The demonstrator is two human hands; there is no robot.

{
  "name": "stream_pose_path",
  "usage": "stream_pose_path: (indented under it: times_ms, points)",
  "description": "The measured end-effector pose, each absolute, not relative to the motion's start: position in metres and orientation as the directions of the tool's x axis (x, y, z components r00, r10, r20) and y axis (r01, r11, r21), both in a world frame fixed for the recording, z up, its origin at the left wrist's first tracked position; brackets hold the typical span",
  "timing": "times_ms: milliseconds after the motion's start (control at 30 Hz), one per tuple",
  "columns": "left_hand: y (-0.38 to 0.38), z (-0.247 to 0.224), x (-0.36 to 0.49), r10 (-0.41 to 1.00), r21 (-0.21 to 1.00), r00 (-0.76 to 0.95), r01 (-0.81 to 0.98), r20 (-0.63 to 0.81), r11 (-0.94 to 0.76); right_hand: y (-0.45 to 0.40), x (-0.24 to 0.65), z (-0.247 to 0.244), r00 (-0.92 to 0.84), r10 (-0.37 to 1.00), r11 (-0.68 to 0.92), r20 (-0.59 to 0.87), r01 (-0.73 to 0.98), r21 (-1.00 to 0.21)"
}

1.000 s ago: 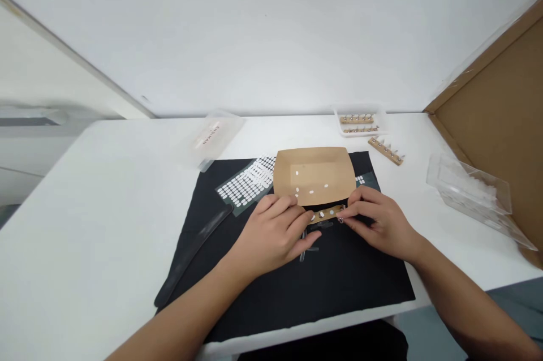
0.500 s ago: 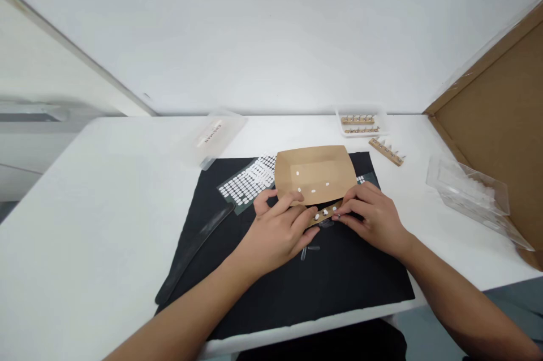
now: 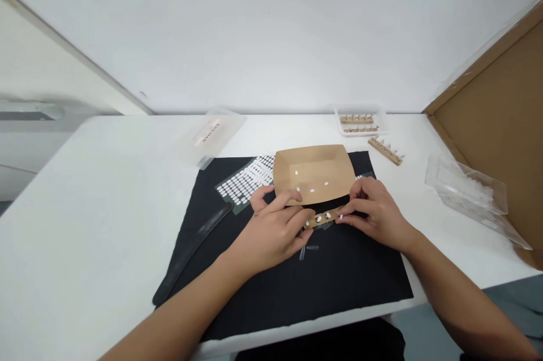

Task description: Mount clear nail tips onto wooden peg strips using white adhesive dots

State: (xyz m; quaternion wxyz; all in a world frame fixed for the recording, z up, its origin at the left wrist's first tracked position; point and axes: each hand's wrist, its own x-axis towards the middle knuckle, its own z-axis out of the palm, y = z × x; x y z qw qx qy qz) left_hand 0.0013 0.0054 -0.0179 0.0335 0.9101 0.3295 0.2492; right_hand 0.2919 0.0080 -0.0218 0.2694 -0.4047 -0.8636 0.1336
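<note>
A narrow wooden strip (image 3: 323,217) bearing several small white ovals lies between my hands, over a black cloth (image 3: 322,287). My left hand (image 3: 271,231) pinches the strip's left end between fingers and thumb. At its right end, the fingers of my right hand (image 3: 371,211) are closed round the strip, with a small white piece at the fingertips. Just above is a brown paper tray (image 3: 318,155) with several white ovals in it. Below the strip lie small clear pieces (image 3: 302,253).
A sheet of white ovals (image 3: 240,187) and a black curved file (image 3: 193,253) lie left. Behind are a translucent case (image 3: 216,134), a clear box (image 3: 362,133) of wooden strips and another strip (image 3: 385,151). Clear containers (image 3: 475,197) and cardboard (image 3: 496,106) stand right.
My left hand has shifted slightly left along with the strip, showing more of its white ovals. My right hand has moved slightly right, and a white piece now shows at its fingertips.
</note>
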Motion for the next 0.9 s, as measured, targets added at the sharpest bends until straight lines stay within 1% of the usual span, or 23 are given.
stream_pose_path:
  times_ms: [133,267,533,633,800,900]
  points:
    - [0.008,-0.018,-0.001,0.613,0.248,0.671,0.565,0.416,-0.787,0.007,0.291,-0.023,-0.541,0.782,0.623,0.310,0.662,-0.416]
    - [0.008,-0.018,-0.002,0.615,0.266,0.677,0.557,0.403,-0.787,0.006,0.289,-0.024,-0.541,0.787,0.616,0.296,0.666,-0.420]
    - [0.008,-0.019,-0.002,0.613,0.264,0.683,0.555,0.396,-0.789,0.008,0.289,-0.025,-0.533,0.804,0.593,0.266,0.681,-0.428]
    - [0.008,-0.020,-0.002,0.612,0.261,0.683,0.556,0.398,-0.789,0.008,0.290,-0.021,-0.538,0.809,0.583,0.239,0.678,-0.447]
    - [0.008,-0.019,-0.002,0.603,0.246,0.689,0.553,0.402,-0.796,0.006,0.291,-0.014,-0.551,0.815,0.556,0.180,0.655,-0.512]
    - [0.008,-0.020,-0.002,0.597,0.244,0.691,0.548,0.407,-0.800,0.005,0.291,-0.013,-0.561,0.810,0.557,0.170,0.646,-0.522]
